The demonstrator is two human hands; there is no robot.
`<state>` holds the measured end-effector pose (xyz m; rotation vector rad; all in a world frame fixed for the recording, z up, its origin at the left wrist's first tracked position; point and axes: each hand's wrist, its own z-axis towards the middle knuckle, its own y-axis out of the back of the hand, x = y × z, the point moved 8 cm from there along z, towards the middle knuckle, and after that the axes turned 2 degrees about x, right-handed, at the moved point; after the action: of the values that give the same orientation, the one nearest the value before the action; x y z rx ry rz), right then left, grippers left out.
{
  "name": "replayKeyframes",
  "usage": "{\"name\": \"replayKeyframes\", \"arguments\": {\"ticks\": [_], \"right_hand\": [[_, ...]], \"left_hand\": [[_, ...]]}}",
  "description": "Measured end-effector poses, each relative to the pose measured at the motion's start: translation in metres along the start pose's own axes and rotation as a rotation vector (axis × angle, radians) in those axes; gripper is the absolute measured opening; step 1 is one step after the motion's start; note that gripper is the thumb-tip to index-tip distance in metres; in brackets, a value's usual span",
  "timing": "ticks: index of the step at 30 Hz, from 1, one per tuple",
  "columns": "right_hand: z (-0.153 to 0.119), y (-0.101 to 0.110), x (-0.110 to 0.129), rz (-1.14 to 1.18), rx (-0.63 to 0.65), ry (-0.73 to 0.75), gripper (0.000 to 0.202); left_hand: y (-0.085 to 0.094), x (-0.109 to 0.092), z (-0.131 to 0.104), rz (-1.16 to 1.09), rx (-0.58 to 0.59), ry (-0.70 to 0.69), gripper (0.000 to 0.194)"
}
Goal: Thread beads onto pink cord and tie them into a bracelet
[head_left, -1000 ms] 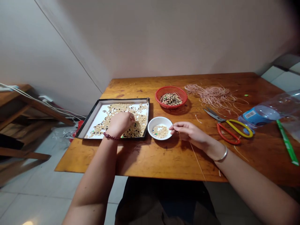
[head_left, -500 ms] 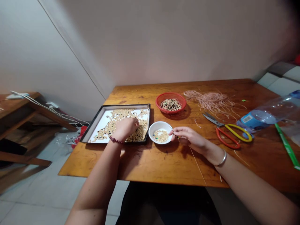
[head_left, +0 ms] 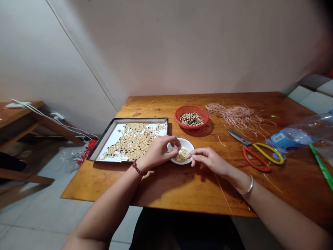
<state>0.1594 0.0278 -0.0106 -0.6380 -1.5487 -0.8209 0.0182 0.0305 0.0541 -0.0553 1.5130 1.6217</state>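
Note:
My left hand (head_left: 162, 150) is over the left side of a small white bowl (head_left: 190, 146), its thumb and forefinger pinched together. Whatever lies between those fingertips is too small to make out. Pale beads (head_left: 182, 155), with a few green ones, lie in the bowl. At the bowl's right rim, my right hand (head_left: 209, 160) pinches a thin beading needle, now mostly hidden by the fingers. A thin cord (head_left: 223, 192) trails from beneath this hand to the table's front edge. Left of the bowl, a black-rimmed tray (head_left: 104, 139) holds many pale and dark beads.
Behind the bowl stands a red basket (head_left: 179, 123) of strung beads. A tangle of pink cord (head_left: 239, 116) lies to its right. Scissors (head_left: 256, 152) with red and yellow handles, a clear plastic bottle (head_left: 293, 137) and a green strip (head_left: 322, 166) occupy the table's right side.
My left hand has moved right from the bead tray to the white bowl. My right hand stays at the bowl's rim, and the needle tip shows less. The view has shifted slightly.

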Motion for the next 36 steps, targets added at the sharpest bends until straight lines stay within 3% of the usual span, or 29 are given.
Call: {"name": "replayKeyframes", "arguments": {"ticks": [6,14,21,27,36], "right_hand": [[-0.001,-0.012,0.004,-0.081,0.052,0.033,0.032],[-0.002,0.001,-0.003,-0.048,-0.052,-0.002,0.029],[-0.002,-0.001,-0.003,-0.08,-0.041,0.01,0.03],[-0.003,0.003,-0.003,-0.05,-0.06,0.009,0.029],[-0.005,0.007,0.0,-0.07,-0.085,0.012,0.034]], "left_hand": [[-0.021,-0.01,-0.002,-0.1,0.03,-0.064,0.015],[-0.01,0.004,-0.001,-0.133,-0.02,0.038,0.017],[-0.022,0.003,-0.001,-0.194,0.058,0.025,0.017],[-0.021,0.011,0.0,-0.186,0.007,0.054,0.019],[-0.023,0.009,0.003,-0.24,-0.013,-0.015,0.02]]}}
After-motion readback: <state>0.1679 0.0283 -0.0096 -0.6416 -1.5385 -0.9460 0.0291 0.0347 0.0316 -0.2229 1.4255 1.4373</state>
